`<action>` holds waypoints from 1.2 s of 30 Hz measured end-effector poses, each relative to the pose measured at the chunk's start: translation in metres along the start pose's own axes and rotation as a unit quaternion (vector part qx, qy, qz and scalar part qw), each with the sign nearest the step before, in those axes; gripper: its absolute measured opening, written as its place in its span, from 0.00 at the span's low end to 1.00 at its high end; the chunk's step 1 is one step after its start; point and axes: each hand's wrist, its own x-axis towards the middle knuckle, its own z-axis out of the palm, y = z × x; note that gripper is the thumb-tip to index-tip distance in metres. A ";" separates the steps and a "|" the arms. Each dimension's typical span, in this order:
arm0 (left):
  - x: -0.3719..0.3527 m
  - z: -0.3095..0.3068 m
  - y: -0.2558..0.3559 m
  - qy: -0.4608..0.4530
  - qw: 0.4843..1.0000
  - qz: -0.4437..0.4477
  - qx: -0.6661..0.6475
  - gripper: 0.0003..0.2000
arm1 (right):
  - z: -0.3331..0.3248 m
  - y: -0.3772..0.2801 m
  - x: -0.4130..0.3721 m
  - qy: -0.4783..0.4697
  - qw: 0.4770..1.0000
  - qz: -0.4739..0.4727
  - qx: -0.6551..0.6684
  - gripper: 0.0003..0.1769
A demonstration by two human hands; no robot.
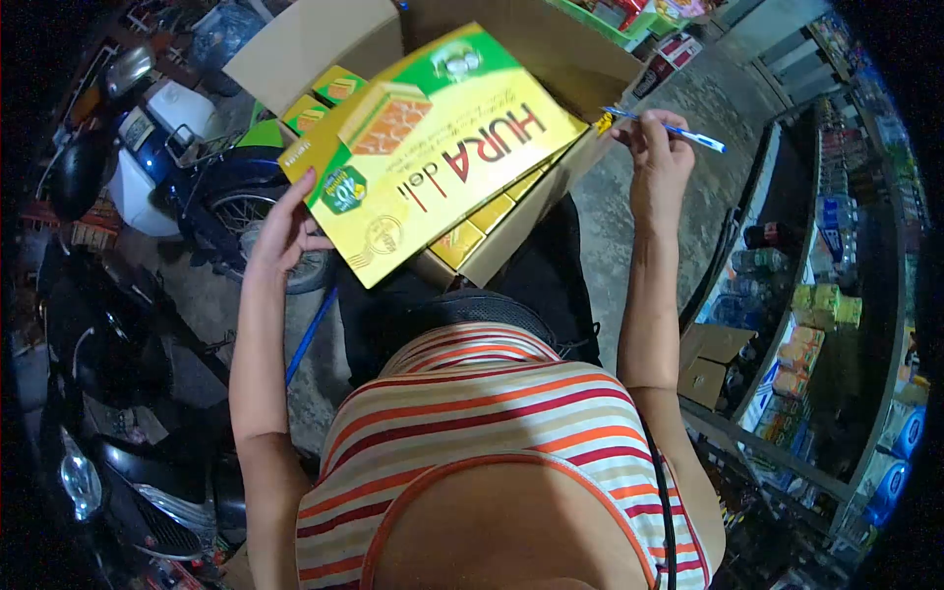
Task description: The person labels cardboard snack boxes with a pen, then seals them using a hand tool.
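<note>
A flat yellow and green box (433, 147) marked "HURA deli" lies tilted over an open cardboard carton (531, 221). My left hand (287, 224) holds its lower left edge, thumb on top. Beyond the right end of the box, my right hand (651, 143) is closed round a blue and white pen (696, 138), beside the carton's right corner. Small yellow packs (457, 243) show inside the carton below the box, and green and yellow packs (337, 85) show past its upper left edge.
Motorbikes (147, 501) stand along the left, one wheel (241, 211) close to the carton. Shelves with bottles and packets (806, 305) line the right side. A green crate (610, 20) of packets is at the top. Concrete floor (708, 88) shows between carton and shelves.
</note>
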 end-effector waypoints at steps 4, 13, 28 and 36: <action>0.009 0.009 -0.020 0.000 0.999 -0.039 0.001 0.32 | -0.001 0.006 0.000 0.022 1.000 0.004 -0.019 0.08; -0.012 0.012 -0.050 -0.031 0.998 -0.013 -0.044 0.28 | 0.011 0.029 0.013 -0.096 0.986 0.056 -0.127 0.08; -0.016 0.023 -0.066 -0.056 0.987 0.030 -0.151 0.26 | 0.020 0.052 0.026 -0.201 0.952 0.106 -0.203 0.06; -0.014 0.018 -0.071 -0.050 0.986 0.020 -0.158 0.25 | 0.021 0.056 0.025 -0.192 0.956 0.090 -0.204 0.08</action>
